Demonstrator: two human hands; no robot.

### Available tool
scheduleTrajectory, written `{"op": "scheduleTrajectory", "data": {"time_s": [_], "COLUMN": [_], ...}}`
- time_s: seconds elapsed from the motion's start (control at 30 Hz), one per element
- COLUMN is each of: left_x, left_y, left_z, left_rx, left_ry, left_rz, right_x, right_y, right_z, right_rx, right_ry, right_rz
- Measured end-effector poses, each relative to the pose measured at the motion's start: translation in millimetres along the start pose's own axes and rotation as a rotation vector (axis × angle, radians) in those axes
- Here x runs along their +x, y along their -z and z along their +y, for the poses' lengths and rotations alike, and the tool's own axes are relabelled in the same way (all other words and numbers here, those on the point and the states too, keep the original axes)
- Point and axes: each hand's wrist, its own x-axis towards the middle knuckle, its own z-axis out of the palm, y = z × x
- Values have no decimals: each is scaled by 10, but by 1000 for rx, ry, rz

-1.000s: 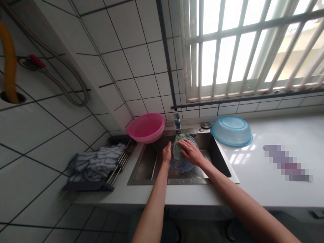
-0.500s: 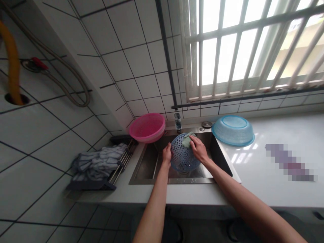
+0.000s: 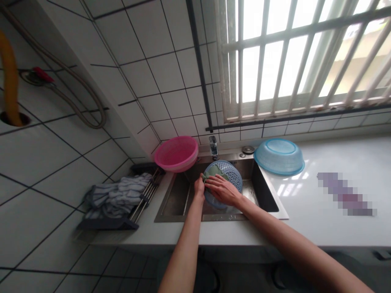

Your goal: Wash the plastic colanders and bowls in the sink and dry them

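Observation:
A light-blue plastic colander (image 3: 230, 176) with a perforated pattern is held tilted over the steel sink (image 3: 251, 191). My left hand (image 3: 199, 188) grips its left rim, fingers closed round the edge. A green cloth (image 3: 216, 171) lies against the colander's perforated surface. Over the cloth is my right hand (image 3: 224, 189), its fingers fairly straight and pointing left, pressing the cloth to the colander. The fingertips of the two hands are close together at the left rim. Part of the cloth and the colander's lower side are hidden behind the right hand.
The faucet (image 3: 213, 147) rises behind the sink. A pink basin (image 3: 177, 154) stands at the back left corner, and an upturned blue basin (image 3: 279, 156) on the right counter. Striped cloth (image 3: 119, 195) lies on a rack to the left. Barred windows are behind.
My right hand has moved left across the colander with the green cloth, from the upper right to the left side. The colander appears turned slightly. My left hand keeps its hold.

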Motion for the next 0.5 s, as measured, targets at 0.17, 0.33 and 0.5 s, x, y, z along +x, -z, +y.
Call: {"op": "scheduleTrajectory", "data": {"time_s": [0.17,0.33,0.5], "left_x": [2,-6,-22], "left_y": [55,77,50], "left_z": [7,-1,-24], "left_rx": [87,87,42], "left_ry": [35,47,86], "left_rz": [31,21,-31], "right_x": [-138,-308,-292], "right_y": [-10,-106,-157], "right_z": [406,800,841], "right_rx": [75,261,228], "right_ry": [-344,-670,-716], "right_rz": [254,389,476]}}
